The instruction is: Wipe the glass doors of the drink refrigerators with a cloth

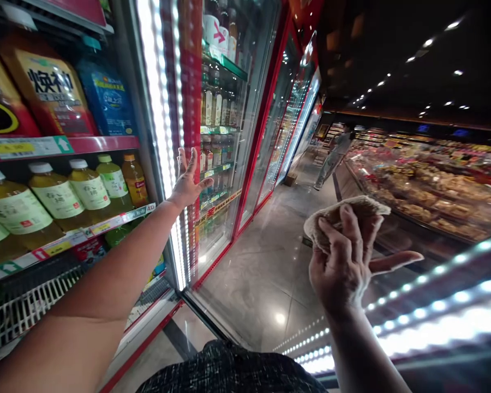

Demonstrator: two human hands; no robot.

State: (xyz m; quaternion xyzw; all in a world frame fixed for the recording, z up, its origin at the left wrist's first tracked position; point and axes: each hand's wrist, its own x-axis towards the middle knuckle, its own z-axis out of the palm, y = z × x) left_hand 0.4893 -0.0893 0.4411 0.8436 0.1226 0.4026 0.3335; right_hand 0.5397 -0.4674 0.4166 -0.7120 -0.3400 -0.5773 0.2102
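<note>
My left hand (189, 180) reaches forward with its fingers spread, beside the lit frame (157, 82) of the open drinks cooler. Whether it touches the frame or the glass there I cannot tell. Holding a folded beige cloth (321, 218), my right hand (343, 259) is raised on the right, its fingers bent over the cloth and one finger stretched out sideways. A clear glass pane (262, 295) with light strips reflected in it spans the space before me; contact between cloth and pane is unclear.
On the left, shelves hold several bottles, among them a pale green-labelled bottle (88, 185) and a blue bottle (106, 90). More red-framed cooler doors (256, 125) run ahead. A person (334, 155) is in the aisle, near a long display of packaged goods (429, 185).
</note>
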